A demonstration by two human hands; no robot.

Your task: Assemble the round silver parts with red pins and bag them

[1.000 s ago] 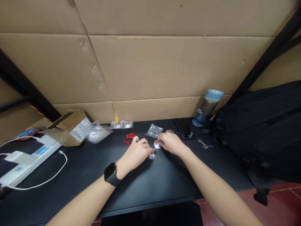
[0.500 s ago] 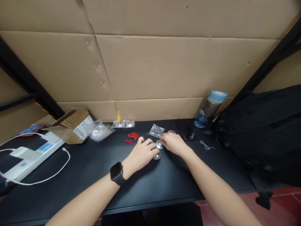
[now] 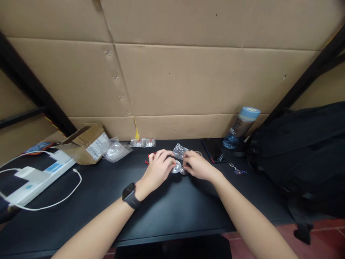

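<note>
At the middle of the dark table, my left hand [image 3: 159,169] is closed, its fingertips pinching a shiny round metal disc [image 3: 176,167] that looks like a small finger cymbal. A bit of red shows at those fingertips. Close on its right, my right hand [image 3: 198,166] is closed on the edge of a second metal disc [image 3: 183,171], partly covered by the fingers. The two discs seem to touch or overlap. Red cord loops [image 3: 147,162] lie mostly hidden behind my left hand. Beyond my right hand, another round metal piece [image 3: 198,153] is partly visible.
A clear plastic wrapper [image 3: 180,151] lies behind my hands. Packaged discs [image 3: 142,143], crumpled plastic [image 3: 116,151], an open carton [image 3: 90,142] and a power strip [image 3: 40,180] are leftward. Rightward are a phone [image 3: 214,150], bottle [image 3: 241,127], keychain [image 3: 237,169] and black backpack [image 3: 302,154].
My left hand has moved slightly left and up, now over the red loops. The disc at its fingertips shows more of its face. My right hand has barely shifted.
</note>
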